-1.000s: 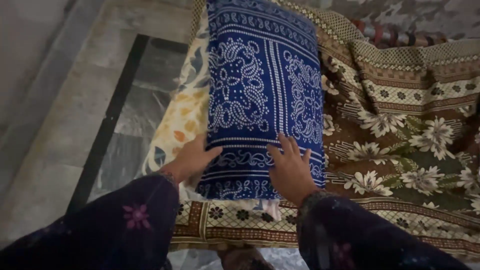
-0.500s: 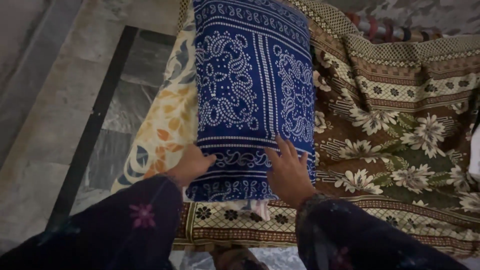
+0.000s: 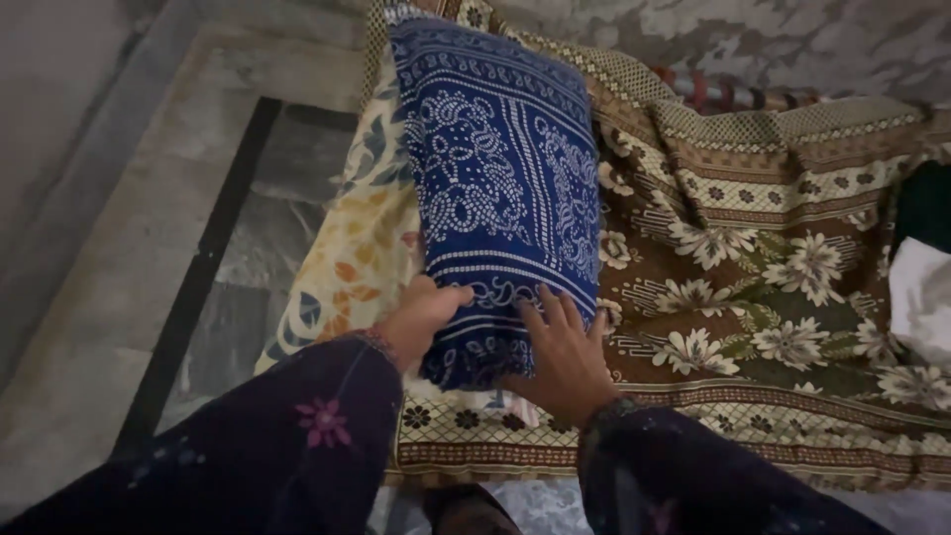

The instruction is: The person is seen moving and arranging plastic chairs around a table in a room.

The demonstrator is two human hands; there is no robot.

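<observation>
On the near edge of the bed, we see a blue pillow (image 3: 500,188) with a white paisley print lying lengthwise, its far end toward the wall and its near end under both hands. It rests partly on a cream cloth with orange and grey leaf shapes (image 3: 342,258), which hangs off the bed's left side, and partly on a brown bedspread with cream flowers (image 3: 753,297). Our left hand (image 3: 421,317) grips the pillow's near left corner, the fingers curled around the edge and the thumb on top. Our right hand (image 3: 565,357) lies flat on the near end, fingers spread and pressed onto the fabric. Both arms wear dark sleeves with small pink flowers (image 3: 322,421). To the left lies a grey marble floor with a dark border strip (image 3: 198,277). At the right edge a white cloth (image 3: 921,297) sits on the bedspread, well apart from the pillow.
</observation>
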